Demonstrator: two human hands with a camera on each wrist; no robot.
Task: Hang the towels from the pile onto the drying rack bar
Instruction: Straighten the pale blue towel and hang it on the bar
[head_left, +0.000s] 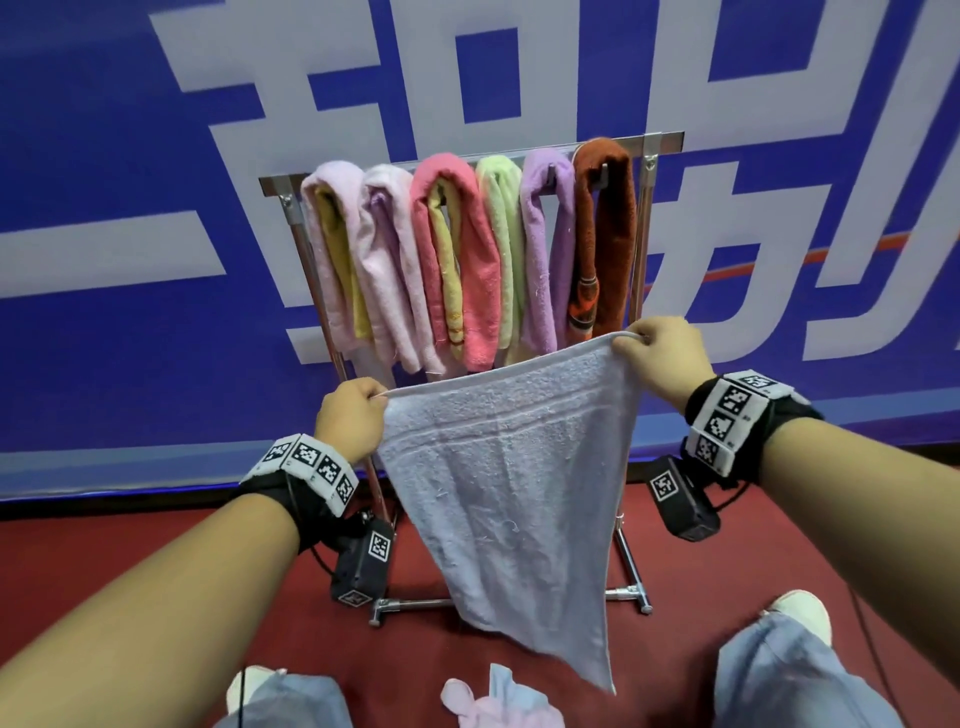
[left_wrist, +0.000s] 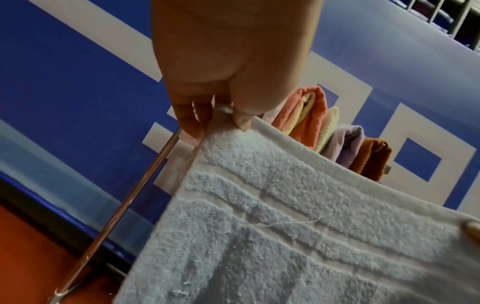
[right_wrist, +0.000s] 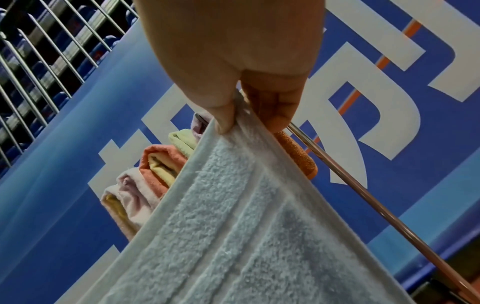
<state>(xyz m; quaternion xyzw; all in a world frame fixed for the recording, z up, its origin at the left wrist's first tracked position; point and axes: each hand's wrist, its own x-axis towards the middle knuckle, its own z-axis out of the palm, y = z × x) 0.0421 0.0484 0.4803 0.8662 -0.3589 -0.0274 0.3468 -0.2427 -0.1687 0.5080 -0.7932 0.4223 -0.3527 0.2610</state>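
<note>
Two hands hold one pale blue towel (head_left: 514, 467) spread between them. The left hand (head_left: 350, 421) pinches its left top corner between thumb and curled fingers; the right hand (head_left: 662, 358), held higher, pinches the right top corner the same way. The towel hangs down in front of the drying rack (head_left: 647, 156), narrowing to a point near the red floor (head_left: 675, 597). On the rack bar beyond, six towels are draped side by side: pale pink towel (head_left: 332, 249), light pink towel (head_left: 387, 260), coral towel (head_left: 462, 249), green towel (head_left: 501, 249), lilac towel (head_left: 545, 244), and brown towel (head_left: 608, 228) at the far right. Near the person's feet lies the pile (head_left: 498, 701), pink and pale blue. A blue banner (head_left: 104, 208) stands behind the rack.
</note>
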